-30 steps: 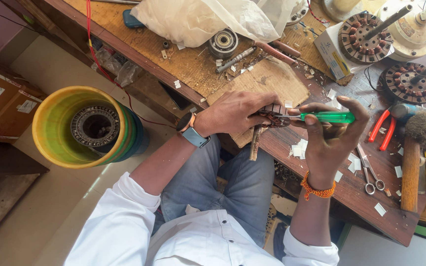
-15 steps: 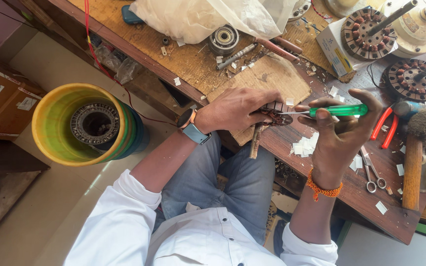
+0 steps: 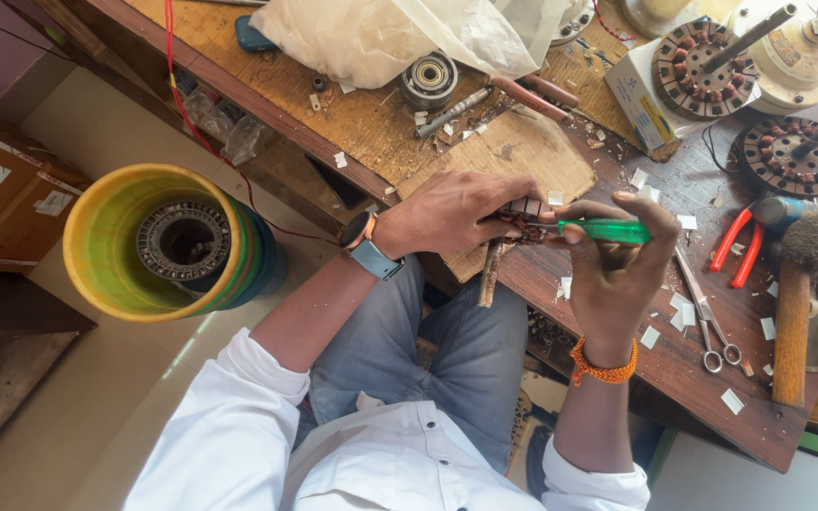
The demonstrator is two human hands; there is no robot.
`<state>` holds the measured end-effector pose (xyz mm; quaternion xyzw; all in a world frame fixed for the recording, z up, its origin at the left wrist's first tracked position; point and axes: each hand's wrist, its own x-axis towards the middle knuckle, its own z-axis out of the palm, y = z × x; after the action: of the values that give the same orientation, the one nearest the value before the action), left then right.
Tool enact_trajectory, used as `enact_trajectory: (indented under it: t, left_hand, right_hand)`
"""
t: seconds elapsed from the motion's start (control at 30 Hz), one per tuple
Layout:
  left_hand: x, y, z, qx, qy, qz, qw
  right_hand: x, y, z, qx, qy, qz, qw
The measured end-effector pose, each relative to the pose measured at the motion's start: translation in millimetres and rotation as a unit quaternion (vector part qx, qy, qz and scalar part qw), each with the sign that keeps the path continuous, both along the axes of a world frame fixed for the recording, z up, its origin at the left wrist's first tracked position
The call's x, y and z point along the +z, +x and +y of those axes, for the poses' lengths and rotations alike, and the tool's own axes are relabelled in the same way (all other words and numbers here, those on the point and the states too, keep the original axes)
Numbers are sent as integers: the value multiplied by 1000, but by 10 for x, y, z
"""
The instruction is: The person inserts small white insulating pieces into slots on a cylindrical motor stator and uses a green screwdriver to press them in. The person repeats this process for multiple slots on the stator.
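A small repair workshop for electric motors. A scarred wooden workbench (image 3: 352, 123) is strewn with 2 wound stators on shafts (image 3: 702, 66) at the far right, a bearing (image 3: 428, 78), red-handled pliers (image 3: 738, 244), scissors (image 3: 707, 317), a hammer (image 3: 792, 312) and paper scraps. Another stator sits inside a yellow bucket (image 3: 111, 241) at left.

The person's left hand (image 3: 461, 213) is reaching in from the lower left, forearm bare below a rolled white sleeve, wrist held nearly straight. Its fingers are curling closed around a small copper-wound motor part (image 3: 521, 222), with the knuckles facing up. The right hand (image 3: 617, 265) is rising from below, forearm close to upright and wrist bent back. Its thumb and fingers are pinching a green-handled screwdriver (image 3: 608, 231), held level and pointing toward the motor part. Both hands are meeting just beside that part, fingertips almost touching, with the elbows tucked near the torso.
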<state>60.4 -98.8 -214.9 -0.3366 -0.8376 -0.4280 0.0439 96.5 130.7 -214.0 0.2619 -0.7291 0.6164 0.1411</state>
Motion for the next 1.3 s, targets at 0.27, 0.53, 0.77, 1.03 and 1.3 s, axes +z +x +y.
enact_trajectory:
  t: [0.27,0.53,0.77,1.03,1.3]
  left_hand:
    - [-31,43,53,22,5,21,1000]
    - [-197,73,20,31,-10,38,999]
    - [-319,258,15,114,97,81,985]
    - [-346,91,243,168,127,139,968]
    - [-148,-3,304,124,12,148,981]
  right_hand:
    - [-307,88,-46,-42,-43,74,995]
    - [-302,187,147,-71,-96,34,992]
    - [394,-53,1573,-253,348,-185,883]
    - [94,-294,1609,-377,450,-102,803]
    - [-198,-740,443,-172,381,-55,907]
